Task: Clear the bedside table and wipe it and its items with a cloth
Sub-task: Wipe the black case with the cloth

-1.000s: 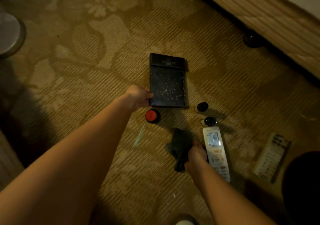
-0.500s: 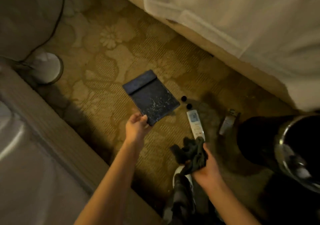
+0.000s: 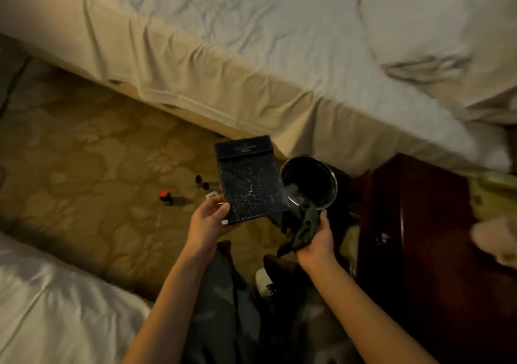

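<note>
Both hands are up: my left hand point(image 3: 208, 219) pinches the speckled black tray's point(image 3: 250, 181) near corner above the carpet; my right hand point(image 3: 317, 239) clutches the dark cloth point(image 3: 300, 225), seemingly beside the bin point(image 3: 331, 180).

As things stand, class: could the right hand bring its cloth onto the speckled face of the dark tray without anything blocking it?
Probably yes. The right hand grips the cloth just beside the tray, which the left hand holds up by its lower corner. Nothing lies between them; the bin sits behind.
</note>
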`<state>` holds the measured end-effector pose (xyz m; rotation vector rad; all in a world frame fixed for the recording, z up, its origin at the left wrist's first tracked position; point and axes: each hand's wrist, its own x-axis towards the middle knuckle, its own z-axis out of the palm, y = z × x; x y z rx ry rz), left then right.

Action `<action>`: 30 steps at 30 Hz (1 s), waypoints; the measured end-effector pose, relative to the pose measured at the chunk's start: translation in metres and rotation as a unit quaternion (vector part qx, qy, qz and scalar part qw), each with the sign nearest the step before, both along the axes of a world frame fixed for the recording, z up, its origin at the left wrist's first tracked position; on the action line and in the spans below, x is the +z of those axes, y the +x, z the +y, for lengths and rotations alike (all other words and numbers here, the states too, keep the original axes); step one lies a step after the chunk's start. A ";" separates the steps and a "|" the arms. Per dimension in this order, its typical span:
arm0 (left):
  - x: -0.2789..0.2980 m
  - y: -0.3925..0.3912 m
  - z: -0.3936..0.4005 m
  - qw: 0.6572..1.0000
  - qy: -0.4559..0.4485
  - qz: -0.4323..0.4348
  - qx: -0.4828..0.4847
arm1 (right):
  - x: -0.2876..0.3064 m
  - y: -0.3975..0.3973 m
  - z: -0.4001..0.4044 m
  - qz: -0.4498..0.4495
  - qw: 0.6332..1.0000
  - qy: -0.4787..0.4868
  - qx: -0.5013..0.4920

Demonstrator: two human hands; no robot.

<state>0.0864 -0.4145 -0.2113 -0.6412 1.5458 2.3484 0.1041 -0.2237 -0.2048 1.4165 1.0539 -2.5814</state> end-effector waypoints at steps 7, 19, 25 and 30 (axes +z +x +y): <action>0.046 0.067 0.049 0.993 0.006 0.056 -0.100 | 0.096 0.053 0.064 0.109 0.992 0.057 0.014; 0.044 0.075 0.057 0.979 -0.043 0.111 -0.166 | 0.104 0.034 0.071 0.111 0.987 0.111 0.039; 0.036 0.054 0.077 0.967 -0.055 0.133 -0.209 | 0.077 0.016 0.087 0.111 0.991 0.049 0.054; 0.028 0.032 0.091 0.971 -0.072 0.126 -0.190 | 0.080 -0.007 0.112 0.127 0.990 0.058 0.016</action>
